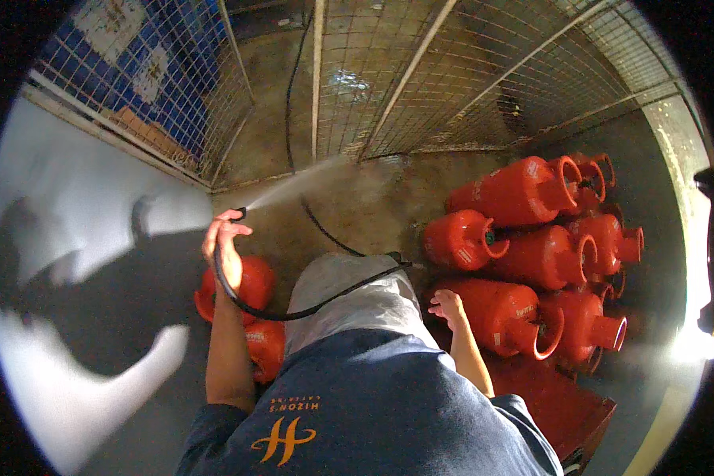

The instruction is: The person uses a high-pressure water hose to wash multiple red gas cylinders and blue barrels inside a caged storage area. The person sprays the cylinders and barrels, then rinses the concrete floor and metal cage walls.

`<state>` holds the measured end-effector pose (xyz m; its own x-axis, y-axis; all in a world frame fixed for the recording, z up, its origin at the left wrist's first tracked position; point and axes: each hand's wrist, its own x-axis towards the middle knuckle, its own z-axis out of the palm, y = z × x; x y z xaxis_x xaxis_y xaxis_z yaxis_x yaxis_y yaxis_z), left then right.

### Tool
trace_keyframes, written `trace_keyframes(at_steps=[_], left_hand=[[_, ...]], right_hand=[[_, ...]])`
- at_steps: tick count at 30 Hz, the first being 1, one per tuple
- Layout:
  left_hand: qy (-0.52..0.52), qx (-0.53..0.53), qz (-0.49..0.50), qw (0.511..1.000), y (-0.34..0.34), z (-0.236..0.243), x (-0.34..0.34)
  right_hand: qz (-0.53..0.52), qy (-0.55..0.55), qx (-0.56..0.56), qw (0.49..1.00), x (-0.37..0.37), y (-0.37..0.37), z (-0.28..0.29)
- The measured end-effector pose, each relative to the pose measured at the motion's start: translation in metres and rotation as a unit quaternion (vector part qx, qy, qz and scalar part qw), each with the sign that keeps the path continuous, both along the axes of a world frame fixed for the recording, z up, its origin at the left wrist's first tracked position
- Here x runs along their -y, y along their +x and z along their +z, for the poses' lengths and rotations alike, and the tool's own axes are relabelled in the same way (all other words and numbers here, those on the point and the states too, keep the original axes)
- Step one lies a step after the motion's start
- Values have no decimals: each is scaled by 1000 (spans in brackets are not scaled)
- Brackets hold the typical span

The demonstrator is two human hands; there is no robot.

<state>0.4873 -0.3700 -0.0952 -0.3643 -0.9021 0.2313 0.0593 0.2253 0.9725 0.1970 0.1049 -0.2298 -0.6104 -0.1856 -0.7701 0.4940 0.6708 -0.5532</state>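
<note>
Raised at the left, my left hand (225, 242) is closed around the end of a black hose (325, 303). A fine spray of water (297, 182) shoots from its tip, forward and to the right. The hose sags across the front of my light grey trousers, then runs over the floor to the far side. My right hand (447, 307) hangs at my right side, fingers loosely bent and apart, with nothing visible in it. Close beside it lies a red gas cylinder (496, 313); whether they touch I cannot tell.
Several red gas cylinders (523, 189) lie stacked along the right wall. More red cylinders (255, 283) are by my left forearm. Wire mesh panels (420, 79) close off the far side, with blue stacked items (127, 67) behind mesh. The concrete floor (373, 206) looks wet. A pale wall (79, 182) stands left.
</note>
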Motion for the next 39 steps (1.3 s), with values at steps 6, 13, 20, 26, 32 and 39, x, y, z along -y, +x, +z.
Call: trace_keyframes(at_steps=[6, 13, 20, 26, 32, 39], left_hand=[[-89, 66, -117, 987, -83, 21, -44], [-159, 26, -288, 944, -168, 1, -87], [-131, 41, -372, 918, -206, -30, -124], [-72, 46, -509, 857, -259, -32, -147], [-205, 54, -554, 805, -336, -23, -188], [-298, 92, -556, 771, -408, -16, -210]], right_hand=[[-68, -46, 17, 996, -4, 9, 2], [-71, 24, 13, 997, -40, 27, -1], [-89, 41, 56, 994, -53, 34, -21], [-119, 0, 45, 992, -48, 2, -40], [-131, -15, 46, 990, -50, -55, -61], [-116, -72, 9, 991, -36, -144, -54]])
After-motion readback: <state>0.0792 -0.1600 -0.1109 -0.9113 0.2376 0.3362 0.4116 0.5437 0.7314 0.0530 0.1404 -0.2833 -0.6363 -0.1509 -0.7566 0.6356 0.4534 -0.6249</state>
